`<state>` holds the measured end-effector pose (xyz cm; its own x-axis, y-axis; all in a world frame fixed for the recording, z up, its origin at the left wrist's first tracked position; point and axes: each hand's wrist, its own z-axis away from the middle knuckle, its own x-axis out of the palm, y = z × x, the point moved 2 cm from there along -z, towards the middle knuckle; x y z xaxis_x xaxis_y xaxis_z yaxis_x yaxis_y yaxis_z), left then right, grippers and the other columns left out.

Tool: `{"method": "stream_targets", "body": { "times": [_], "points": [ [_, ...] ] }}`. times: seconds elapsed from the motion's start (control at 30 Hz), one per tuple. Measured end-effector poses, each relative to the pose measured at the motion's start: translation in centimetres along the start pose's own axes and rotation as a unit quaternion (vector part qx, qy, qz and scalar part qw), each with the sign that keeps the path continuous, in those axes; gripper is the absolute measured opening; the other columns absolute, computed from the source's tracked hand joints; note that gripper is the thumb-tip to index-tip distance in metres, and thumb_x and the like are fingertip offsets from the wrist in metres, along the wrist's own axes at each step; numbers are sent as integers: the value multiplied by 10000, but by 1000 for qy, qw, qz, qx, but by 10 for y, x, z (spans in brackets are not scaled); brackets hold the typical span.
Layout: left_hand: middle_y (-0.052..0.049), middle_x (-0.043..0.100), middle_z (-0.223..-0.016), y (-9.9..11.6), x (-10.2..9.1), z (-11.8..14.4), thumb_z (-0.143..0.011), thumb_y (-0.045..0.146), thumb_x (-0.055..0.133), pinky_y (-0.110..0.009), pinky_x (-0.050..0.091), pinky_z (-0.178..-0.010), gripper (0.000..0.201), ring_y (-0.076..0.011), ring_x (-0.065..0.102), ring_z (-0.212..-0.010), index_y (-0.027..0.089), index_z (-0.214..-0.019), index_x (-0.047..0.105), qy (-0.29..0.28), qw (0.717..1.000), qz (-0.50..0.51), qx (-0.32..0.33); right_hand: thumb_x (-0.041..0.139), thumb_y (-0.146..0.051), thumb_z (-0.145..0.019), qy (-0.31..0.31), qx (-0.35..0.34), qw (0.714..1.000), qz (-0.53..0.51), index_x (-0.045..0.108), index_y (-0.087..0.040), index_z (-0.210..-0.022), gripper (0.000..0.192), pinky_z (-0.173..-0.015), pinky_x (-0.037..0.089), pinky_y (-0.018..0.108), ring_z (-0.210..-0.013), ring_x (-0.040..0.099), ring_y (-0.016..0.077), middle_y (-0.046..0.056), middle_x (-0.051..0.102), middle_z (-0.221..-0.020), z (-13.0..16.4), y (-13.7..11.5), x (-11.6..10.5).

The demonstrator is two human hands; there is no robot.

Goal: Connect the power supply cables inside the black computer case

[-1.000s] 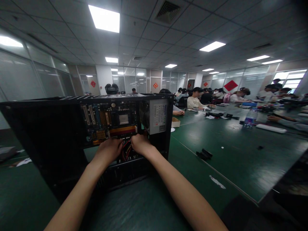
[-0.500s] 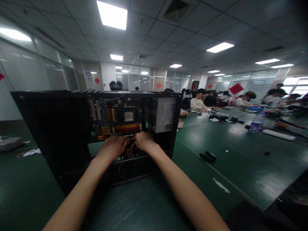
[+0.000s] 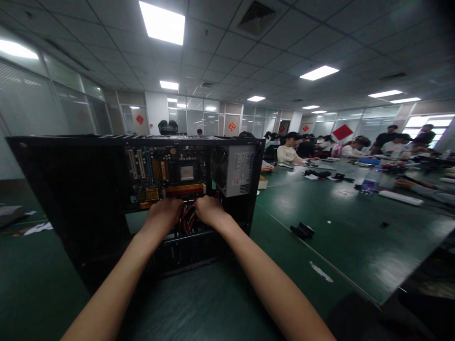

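— Cables (image 3: 187,221), red and yellow, sit low in the open computer case (image 3: 71,199), between the two hands; has anything changed in the last second?

— Hardly; the view has swung a little, yet both hands stay at the same bundle under the motherboard (image 3: 167,177); I'd judge the work there is unfinished.

— How are the hands set?

— Left hand (image 3: 164,214) is curled, knuckles up, fingers buried at the wires; right hand (image 3: 209,210) is curled likewise, just below the power supply (image 3: 234,170); whether either truly pinches a wire I cannot tell.

— Room to move?

— Tight inside; the power supply crowds the right, the case floor edge runs just near the wrists; the green desk (image 3: 320,213) lies open to the right, with a small black part (image 3: 301,230) well apart.
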<state>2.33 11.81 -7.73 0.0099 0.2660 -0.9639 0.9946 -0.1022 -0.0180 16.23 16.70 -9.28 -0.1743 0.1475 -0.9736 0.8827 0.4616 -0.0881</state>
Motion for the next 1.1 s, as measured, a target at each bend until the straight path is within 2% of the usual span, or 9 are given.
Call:
{"method": "stream_targets", "body": {
  "times": [0.17, 0.43, 0.67, 0.9, 1.1],
  "points": [
    [-156, 727, -1058, 1, -5, -8, -958, 290, 400, -371, 499, -843, 357, -288, 681, -1006, 200, -1071, 726, -5, 1000, -19, -3, 441, -175, -899, 3, -3, 1000, 1, 731, -129, -1073, 342, -768, 554, 388, -988, 704, 323, 208, 719, -1081, -1, 1, 0],
    [-173, 732, -1045, 0, -4, -12, -949, 287, 381, -447, 525, -791, 381, -356, 689, -989, 191, -1040, 738, 3, 999, -49, 11, 453, -145, -883, -5, -4, 1000, 5, 729, -116, -1068, 334, -770, 554, 380, -992, 706, 321, 207, 723, -1069, 1, -2, -3],
    [-186, 732, -1043, 6, -10, -8, -932, 282, 387, -481, 526, -790, 388, -382, 686, -981, 183, -1041, 746, 4, 998, -66, -5, 448, -154, -890, -13, -3, 1000, 4, 724, -123, -1096, 345, -807, 542, 370, -1024, 696, 307, 207, 716, -1102, 2, -2, -5],
    [-163, 738, -1005, 4, -4, -6, -933, 276, 391, -424, 520, -767, 375, -347, 695, -948, 186, -1018, 745, 25, 998, -54, 2, 416, -220, -930, -2, 15, 1000, -8, 726, -134, -1095, 361, -812, 543, 378, -1023, 694, 312, 201, 714, -1106, 1, 1, -3],
    [-120, 738, -1086, -5, 0, 3, -945, 319, 399, -389, 511, -822, 386, -299, 685, -1001, 244, -1143, 721, 42, 999, -1, 1, 421, -216, -930, 12, 5, 1000, -11, 727, -134, -1088, 354, -790, 546, 374, -1004, 701, 315, 200, 720, -1087, 1, 1, -1]
  ]
}}
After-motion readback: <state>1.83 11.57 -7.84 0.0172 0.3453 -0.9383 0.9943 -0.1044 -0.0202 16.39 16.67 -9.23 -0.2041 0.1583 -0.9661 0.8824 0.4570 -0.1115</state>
